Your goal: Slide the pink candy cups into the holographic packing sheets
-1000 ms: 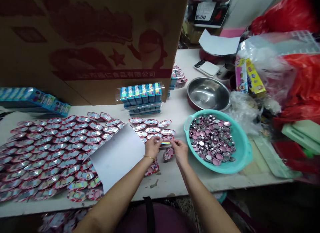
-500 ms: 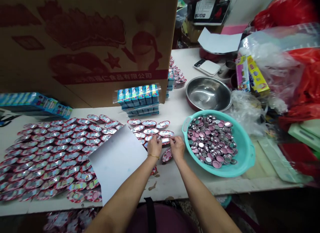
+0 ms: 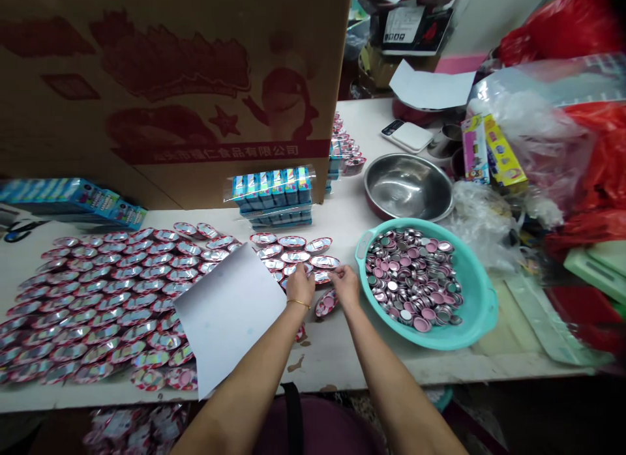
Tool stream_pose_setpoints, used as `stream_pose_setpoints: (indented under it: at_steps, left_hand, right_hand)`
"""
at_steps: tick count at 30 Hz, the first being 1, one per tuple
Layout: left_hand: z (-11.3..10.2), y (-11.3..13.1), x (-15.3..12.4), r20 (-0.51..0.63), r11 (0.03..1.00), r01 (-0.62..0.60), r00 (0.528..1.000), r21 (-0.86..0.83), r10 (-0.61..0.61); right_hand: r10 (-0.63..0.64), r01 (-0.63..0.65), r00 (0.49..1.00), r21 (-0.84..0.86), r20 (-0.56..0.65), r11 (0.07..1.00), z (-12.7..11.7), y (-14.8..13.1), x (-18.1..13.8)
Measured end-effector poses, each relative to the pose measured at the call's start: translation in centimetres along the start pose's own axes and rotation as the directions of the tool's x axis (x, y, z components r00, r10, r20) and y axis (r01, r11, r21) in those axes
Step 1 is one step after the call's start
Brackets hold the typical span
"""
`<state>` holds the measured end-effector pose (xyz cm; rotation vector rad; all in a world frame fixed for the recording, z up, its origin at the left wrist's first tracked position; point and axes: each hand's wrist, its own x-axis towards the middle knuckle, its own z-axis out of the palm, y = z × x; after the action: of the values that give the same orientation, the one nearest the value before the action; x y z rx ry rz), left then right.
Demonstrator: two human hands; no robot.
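My left hand (image 3: 300,287), with a thin gold bangle at the wrist, has its fingers closed at the left end of a small oval red-and-white pack (image 3: 322,278). At that pack's right end, the fingers of my right hand (image 3: 345,284) are pinched together. My fingertips are partly hidden. More such packs stand close together just beyond my hands. One oval pack with a pink disc (image 3: 326,303) lies apart, between my wrists. A turquoise basin (image 3: 482,305) full of small round metal-and-pink discs (image 3: 415,272) stands to the right of my right hand.
A white sheet (image 3: 232,318) lies over part of many rows of oval packs (image 3: 112,298) on the left. Behind rises a large cardboard box (image 3: 195,116), with wrapped blue boxes (image 3: 274,194) before it. A steel bowl (image 3: 408,184), a scale (image 3: 408,135) and plastic bags (image 3: 489,214) crowd the right.
The view has shifted slightly. My hands stay at the same pack, with the right fingers slightly changed in position. The other things lie as before.
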<state>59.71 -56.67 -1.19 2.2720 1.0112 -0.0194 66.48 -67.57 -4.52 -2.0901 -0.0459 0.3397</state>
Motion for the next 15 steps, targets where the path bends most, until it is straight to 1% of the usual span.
stream_pose_setpoints:
  at_steps: [3,6,8,9,10,11,12,13,14,15]
  left_hand:
    - [-0.1,-0.5,0.0,-0.021,0.999,-0.011,1.0,0.035,0.012]
    - [-0.8,-0.5,-0.6,-0.04,0.998,0.0,0.999,0.056,0.002]
    - [-2.4,-1.0,-1.0,-0.096,0.996,-0.081,0.992,0.027,0.084]
    - [-3.7,-1.6,-1.0,-0.147,0.989,-0.146,0.978,0.011,0.146]
    - [-5.3,-2.6,-0.8,-0.214,0.979,-0.203,0.956,0.004,0.199]
    - [-7.3,-4.0,-0.4,-0.292,0.972,-0.236,0.928,0.013,0.229]
    - [-9.5,-5.7,0.2,-0.378,0.973,-0.229,0.898,0.033,0.224]
    - [-11.9,-7.6,1.0,-0.462,0.982,-0.178,0.867,0.058,0.184]
    - [-14.1,-9.7,1.8,-0.52,0.991,-0.104,0.844,0.083,0.132]
    - [-16.1,-11.8,2.6,-0.536,0.994,-0.021,0.841,0.106,0.075]
  right_hand:
    - [0.029,-0.029,0.999,0.051,0.015,0.998,0.2,0.4,0.4]
    - [0.047,-0.047,0.999,0.042,0.019,0.998,0.0,0.3,0.4]
    - [-0.025,0.026,1.0,-0.035,0.006,0.999,-0.3,-0.2,-0.3]
    - [-0.102,0.1,0.995,-0.095,-0.012,0.99,-0.5,-0.6,-0.8]
    - [-0.201,0.195,0.979,-0.166,-0.024,0.967,-0.6,-0.9,-1.5]
    - [-0.309,0.294,0.951,-0.237,-0.026,0.926,-0.7,-1.3,-2.2]
    - [-0.408,0.385,0.913,-0.298,-0.016,0.874,-0.7,-1.7,-2.8]
    - [-0.488,0.461,0.873,-0.34,0.008,0.82,-0.6,-2.0,-3.5]
    - [-0.548,0.523,0.835,-0.36,0.035,0.773,-0.3,-2.3,-4.0]
    - [-0.593,0.572,0.803,-0.358,0.061,0.738,0.0,-2.5,-4.5]
